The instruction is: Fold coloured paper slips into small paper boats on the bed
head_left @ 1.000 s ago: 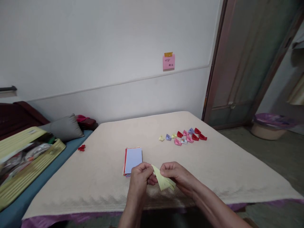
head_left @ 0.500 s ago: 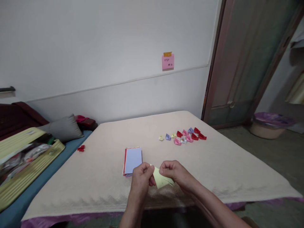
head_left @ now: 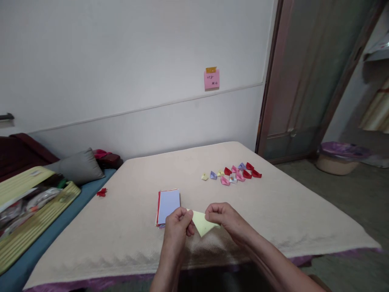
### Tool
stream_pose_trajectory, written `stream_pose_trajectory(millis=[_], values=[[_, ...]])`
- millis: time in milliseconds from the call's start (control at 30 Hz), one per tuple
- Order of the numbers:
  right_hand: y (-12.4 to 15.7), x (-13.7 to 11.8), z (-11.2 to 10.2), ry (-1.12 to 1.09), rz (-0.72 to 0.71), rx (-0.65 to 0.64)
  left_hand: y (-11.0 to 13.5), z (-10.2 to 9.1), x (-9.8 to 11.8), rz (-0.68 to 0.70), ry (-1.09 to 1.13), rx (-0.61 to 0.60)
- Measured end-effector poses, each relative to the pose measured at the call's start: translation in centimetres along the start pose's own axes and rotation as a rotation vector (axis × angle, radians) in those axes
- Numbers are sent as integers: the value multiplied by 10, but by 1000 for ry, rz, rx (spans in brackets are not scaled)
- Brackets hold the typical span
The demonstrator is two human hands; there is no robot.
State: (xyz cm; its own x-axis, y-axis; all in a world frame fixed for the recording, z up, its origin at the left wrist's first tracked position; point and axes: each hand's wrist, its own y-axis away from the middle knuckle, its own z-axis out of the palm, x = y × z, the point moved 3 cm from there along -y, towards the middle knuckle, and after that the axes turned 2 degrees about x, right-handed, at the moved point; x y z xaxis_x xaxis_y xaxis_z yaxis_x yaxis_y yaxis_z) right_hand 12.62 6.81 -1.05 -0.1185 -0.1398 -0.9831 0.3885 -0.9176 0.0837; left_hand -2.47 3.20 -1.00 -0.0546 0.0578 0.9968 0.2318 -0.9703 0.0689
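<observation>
Between my two hands, above the table's near edge, is a folded piece of pale yellow paper [head_left: 203,225], with one point hanging downward. My left hand [head_left: 178,224] pinches its left corner between thumb and fingers. On the other side, my right hand [head_left: 224,218] grips the right part of the paper, hiding some of it. Just behind my left hand lies a stack of coloured paper [head_left: 169,202], a light blue sheet on top and red edges showing at the left. Farther back to the right sit several small folded paper boats [head_left: 239,177] in red, pink, blue, yellow and white.
A cream cloth covers the table [head_left: 127,239]. A small red object [head_left: 102,192] lies at its left edge. Left of the table are a yellow case [head_left: 45,223] with bagged items and a grey pillow [head_left: 79,167]. A pink note [head_left: 212,80] is taped to the wall.
The yellow paper has been turned and pulled flatter between my hands, which have moved slightly apart. The whole view has shifted a little.
</observation>
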Motion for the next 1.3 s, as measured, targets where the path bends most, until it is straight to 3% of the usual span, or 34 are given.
stream_pose_trajectory(millis=[167, 367, 533, 600, 767, 1000, 1300], values=[[-1, -8, -16, 225, -114, 75, -2, -3, 6, -29, -77, -70], [1, -13, -16, 497, -173, 64, 4, -9, 20, 226, -255, 51], [8, -16, -5, 585, -247, -1, 10, 15, 8, 141, -147, -222], [10, -19, -6, 524, -241, -12, 9, 22, 3, 50, -85, -284], [12, -33, -16, 153, -256, -53, 8, 18, -2, -146, 121, -201], [14, -34, -17, -176, -104, -150, 16, 19, 2, -200, 252, -327], [12, -30, -17, -190, -83, -144, 16, 21, -1, -189, 220, -333]])
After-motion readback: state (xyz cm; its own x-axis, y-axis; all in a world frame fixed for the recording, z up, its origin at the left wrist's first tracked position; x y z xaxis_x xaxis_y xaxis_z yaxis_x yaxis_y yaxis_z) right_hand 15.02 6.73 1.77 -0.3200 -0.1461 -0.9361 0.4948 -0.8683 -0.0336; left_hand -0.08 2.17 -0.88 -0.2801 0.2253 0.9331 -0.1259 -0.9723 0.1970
